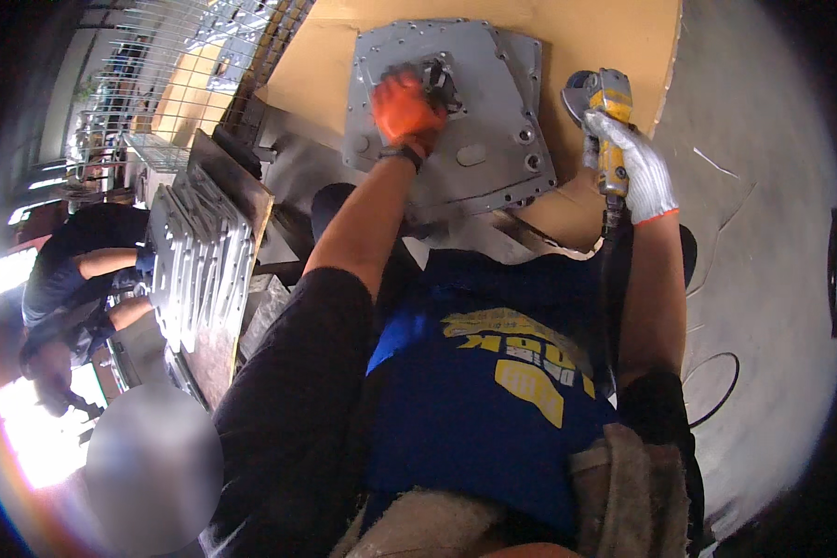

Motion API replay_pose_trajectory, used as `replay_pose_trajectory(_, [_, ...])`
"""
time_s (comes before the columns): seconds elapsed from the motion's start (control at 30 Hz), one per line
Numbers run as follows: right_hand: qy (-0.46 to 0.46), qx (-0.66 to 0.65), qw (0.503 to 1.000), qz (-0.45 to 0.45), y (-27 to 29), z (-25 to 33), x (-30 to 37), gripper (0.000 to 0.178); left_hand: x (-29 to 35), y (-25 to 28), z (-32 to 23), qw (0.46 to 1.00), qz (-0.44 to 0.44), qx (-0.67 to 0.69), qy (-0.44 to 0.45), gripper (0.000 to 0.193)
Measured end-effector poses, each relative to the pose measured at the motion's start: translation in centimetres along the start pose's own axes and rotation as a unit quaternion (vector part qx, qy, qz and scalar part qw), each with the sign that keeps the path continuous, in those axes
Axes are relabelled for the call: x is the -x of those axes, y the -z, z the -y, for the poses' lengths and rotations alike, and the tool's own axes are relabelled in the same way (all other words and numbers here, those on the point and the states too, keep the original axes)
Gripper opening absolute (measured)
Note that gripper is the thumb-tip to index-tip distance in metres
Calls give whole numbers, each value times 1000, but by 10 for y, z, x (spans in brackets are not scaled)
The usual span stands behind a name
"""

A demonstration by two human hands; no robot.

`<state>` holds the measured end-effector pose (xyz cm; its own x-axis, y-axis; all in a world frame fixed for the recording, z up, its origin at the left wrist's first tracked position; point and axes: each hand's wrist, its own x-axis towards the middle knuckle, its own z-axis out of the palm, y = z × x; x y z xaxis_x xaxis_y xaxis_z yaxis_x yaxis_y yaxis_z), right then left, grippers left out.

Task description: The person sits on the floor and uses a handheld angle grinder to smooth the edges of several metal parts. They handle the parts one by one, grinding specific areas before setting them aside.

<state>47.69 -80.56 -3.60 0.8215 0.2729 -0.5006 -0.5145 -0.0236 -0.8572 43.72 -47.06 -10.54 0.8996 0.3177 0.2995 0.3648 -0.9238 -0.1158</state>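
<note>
A flat grey metal plate [493, 102] with bolt holes round its rim lies in front of me on brown cardboard [614, 33]. My left hand [407, 112], in an orange glove, is over the upper left part of this plate, beside a dark opening in its middle. Motion smears its fingers, so their grip and any contact are unclear. In a white knit glove, my right hand [634, 167] is wrapped round a yellow angle grinder [614, 98]. The grinder is held just right of the plate, its disc [577, 95] at the far end, facing left.
At the left, a stack of similar metal plates [200, 265] stands by a board, where another person [88, 270] reaches in. A wire mesh cage [172, 84] rises at the far left. A black cable or hose [733, 391] curls on the grey floor [763, 279] at right.
</note>
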Motion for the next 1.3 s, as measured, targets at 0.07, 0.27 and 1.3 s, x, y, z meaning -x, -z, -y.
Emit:
replay_pose_trajectory(0.07, [14,-87,996,3,-2,-1,-3,38,12,6,-24,993,2,104,-58,53])
replay_pose_trajectory(0.27, [38,-231,972,9,8,-1,-11,40,10,13,-68,969,165,144,114,61])
replay_pose_trajectory(1.3, [17,-231,971,53,130,-100,-257,33,-112,51,-3,971,-84,198,102,40])
